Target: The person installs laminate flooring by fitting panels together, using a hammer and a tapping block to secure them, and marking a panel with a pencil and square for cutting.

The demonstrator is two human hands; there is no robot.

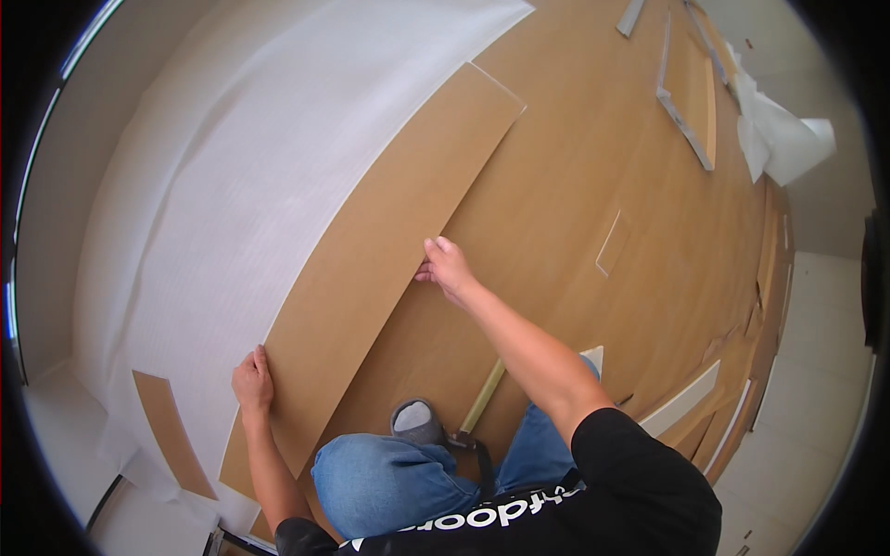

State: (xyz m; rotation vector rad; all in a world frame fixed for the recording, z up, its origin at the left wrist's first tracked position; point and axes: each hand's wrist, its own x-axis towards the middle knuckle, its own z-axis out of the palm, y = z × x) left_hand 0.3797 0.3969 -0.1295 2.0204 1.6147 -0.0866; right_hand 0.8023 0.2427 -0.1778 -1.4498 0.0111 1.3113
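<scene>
A long light-brown floor plank (362, 269) slants from my knees up toward the far middle. My left hand (252, 378) grips its left edge near the close end, thumb on top. Farther along, my right hand (447, 267) pinches the opposite edge, with the fingers partly under the board. That right edge looks slightly raised, with a shadow on the laid wood floor (575, 120) beside it. White underlay sheet (250, 176) spreads along the plank's left side. A hammer (484, 394) with a yellowish handle lies between my legs.
A short plank offcut (172, 431) rests on the underlay at left. Loose strips (686, 130) lie at the far right, by crumpled white sheeting (788, 144). More boards (686, 398) lie at my right. A small thin rectangular piece (612, 243) sits on the floor.
</scene>
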